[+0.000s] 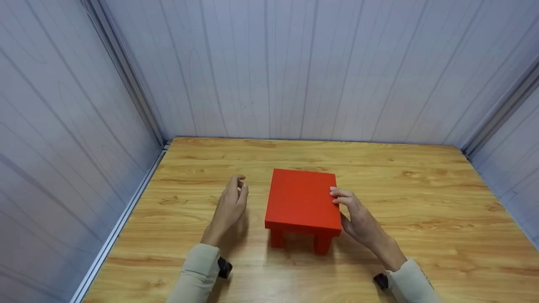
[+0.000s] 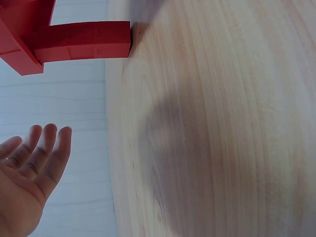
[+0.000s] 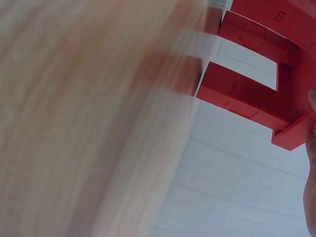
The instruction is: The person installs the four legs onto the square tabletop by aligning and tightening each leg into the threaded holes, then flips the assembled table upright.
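Note:
A small red stool (image 1: 302, 198) with a square top and stubby legs stands upright in the middle of the wooden table. My right hand (image 1: 358, 216) grips its right edge, fingertips over the top and the thumb lower at the side. In the right wrist view, printed numbers mark the stool legs (image 3: 242, 94), and only part of the hand (image 3: 310, 177) shows. To the left of the stool, apart from it, my left hand (image 1: 230, 202) hovers with loosely bent fingers and holds nothing. The left wrist view shows its palm and fingers (image 2: 42, 155) below a red leg (image 2: 89, 42).
The wood-grain table (image 1: 421, 202) runs back to a pale panelled wall (image 1: 286, 71). Further panels rise on the left (image 1: 54, 139) and right (image 1: 513, 168), with a metal strip (image 1: 122, 223) along the table's left edge.

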Motion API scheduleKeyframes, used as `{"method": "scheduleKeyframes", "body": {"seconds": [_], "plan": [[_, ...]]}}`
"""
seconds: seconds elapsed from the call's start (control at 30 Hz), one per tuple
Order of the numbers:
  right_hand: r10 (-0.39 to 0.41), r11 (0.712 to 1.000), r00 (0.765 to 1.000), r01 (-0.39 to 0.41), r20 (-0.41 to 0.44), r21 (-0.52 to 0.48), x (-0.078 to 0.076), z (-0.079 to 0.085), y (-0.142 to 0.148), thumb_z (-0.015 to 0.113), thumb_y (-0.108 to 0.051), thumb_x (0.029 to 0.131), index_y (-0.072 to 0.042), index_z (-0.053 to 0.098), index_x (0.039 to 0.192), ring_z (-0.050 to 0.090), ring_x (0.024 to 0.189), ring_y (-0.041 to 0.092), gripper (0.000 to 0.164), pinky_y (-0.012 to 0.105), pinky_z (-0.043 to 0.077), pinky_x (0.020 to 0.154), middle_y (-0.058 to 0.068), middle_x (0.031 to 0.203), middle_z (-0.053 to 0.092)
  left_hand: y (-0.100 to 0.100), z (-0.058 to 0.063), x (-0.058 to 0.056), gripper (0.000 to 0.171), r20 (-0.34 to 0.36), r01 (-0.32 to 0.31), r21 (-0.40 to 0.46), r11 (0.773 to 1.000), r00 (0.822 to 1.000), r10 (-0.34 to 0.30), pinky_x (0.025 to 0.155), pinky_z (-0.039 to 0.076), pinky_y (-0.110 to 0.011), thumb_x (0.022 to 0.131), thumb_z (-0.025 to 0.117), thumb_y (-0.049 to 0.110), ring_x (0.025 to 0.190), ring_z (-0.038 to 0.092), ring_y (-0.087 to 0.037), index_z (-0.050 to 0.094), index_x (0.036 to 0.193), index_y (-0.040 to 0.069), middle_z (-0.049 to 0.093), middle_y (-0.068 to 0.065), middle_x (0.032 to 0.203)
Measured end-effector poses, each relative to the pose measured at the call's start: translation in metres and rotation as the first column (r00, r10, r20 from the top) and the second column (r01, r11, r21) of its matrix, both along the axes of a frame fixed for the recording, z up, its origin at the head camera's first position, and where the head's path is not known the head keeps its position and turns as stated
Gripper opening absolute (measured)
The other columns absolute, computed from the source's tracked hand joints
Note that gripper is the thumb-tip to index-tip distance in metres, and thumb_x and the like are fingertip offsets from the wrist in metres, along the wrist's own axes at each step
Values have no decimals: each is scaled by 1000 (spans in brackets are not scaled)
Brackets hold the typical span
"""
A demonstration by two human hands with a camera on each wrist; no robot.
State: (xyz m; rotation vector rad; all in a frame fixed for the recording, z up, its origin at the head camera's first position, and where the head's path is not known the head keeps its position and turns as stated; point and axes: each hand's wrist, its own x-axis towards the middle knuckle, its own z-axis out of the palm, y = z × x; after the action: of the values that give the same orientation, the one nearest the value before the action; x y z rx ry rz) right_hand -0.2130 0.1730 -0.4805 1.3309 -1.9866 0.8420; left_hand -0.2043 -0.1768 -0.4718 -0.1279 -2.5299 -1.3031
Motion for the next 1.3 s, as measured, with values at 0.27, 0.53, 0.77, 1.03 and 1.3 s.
{"method": "scheduleKeyframes", "body": {"seconds": [0.27, 0.53, 0.77, 1.03, 1.3], "plan": [[-31, 999, 999, 31, 7, 25, 1, -1, 2, 44, -15, 101, 6, 51, 111, 49, 125, 34, 24, 26, 32, 112, 21, 129, 52, 0, 0, -1, 29, -7, 8, -6, 1000, 1000, -8, 71, 50, -32, 102, 39, 24, 82, 57, -15, 49, 123, 7, 56, -4, 98], [-47, 998, 999, 47, -9, 52, 2, -1, 3, 41, -13, 101, 6, 52, 107, 50, 123, 32, 23, 25, 33, 112, 19, 127, 53, 0, -3, -1, 29, 4, 10, -5, 1000, 1000, -10, 71, 49, -32, 102, 40, 22, 82, 56, -16, 50, 124, 6, 56, -5, 99], [-65, 996, 998, 65, -14, 64, 3, 1, 3, 46, -7, 97, 6, 53, 106, 51, 123, 31, 17, 23, 33, 111, 18, 126, 54, 1, -4, -1, 29, 26, 15, -1, 1000, 1000, -14, 68, 48, -31, 102, 40, 22, 80, 54, -14, 50, 124, 6, 55, -4, 97], [-95, 988, 995, 94, 10, 120, 7, 8, 1, 66, 18, 72, 4, 54, 106, 51, 125, 30, 39, 21, 32, 111, 16, 126, 53, 1, -4, -2, 27, 27, 21, -35, 999, 999, -20, 68, 48, -31, 101, 42, 20, 77, 54, -14, 51, 122, 6, 57, -4, 95], [-124, 984, 988, 111, 90, 139, 12, 18, 4, 66, 14, 74, 0, 57, 114, 50, 125, 27, 44, 18, 30, 112, 14, 130, 53, -1, -2, -5, 27, 40, 57, -64, 996, 998, -55, 68, 47, -31, 100, 45, 18, 76, 54, -13, 50, 122, 5, 57, -5, 95]]}}
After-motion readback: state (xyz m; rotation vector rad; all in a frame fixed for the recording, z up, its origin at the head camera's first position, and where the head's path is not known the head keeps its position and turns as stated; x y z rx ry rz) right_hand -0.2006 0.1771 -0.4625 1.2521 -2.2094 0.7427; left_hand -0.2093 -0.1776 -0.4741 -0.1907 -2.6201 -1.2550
